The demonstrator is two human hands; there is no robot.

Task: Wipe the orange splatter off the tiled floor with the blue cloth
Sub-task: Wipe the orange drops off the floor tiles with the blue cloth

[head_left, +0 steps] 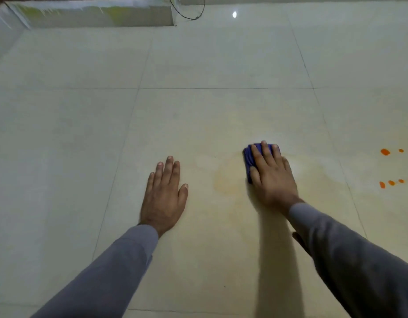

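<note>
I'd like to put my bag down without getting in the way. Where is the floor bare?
Bare tile lies left of the left hand and across the stretch beyond both hands, up to the low ledge. Avoid the faint orange smear between the hands, where the right hand presses the blue cloth, and the orange drops at far right.

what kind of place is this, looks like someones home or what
Probably an indoor room, perhaps in a home, though that is uncertain. It has a glossy tiled floor, a low step along the far edge, and a black cable trailing beside it.
</note>
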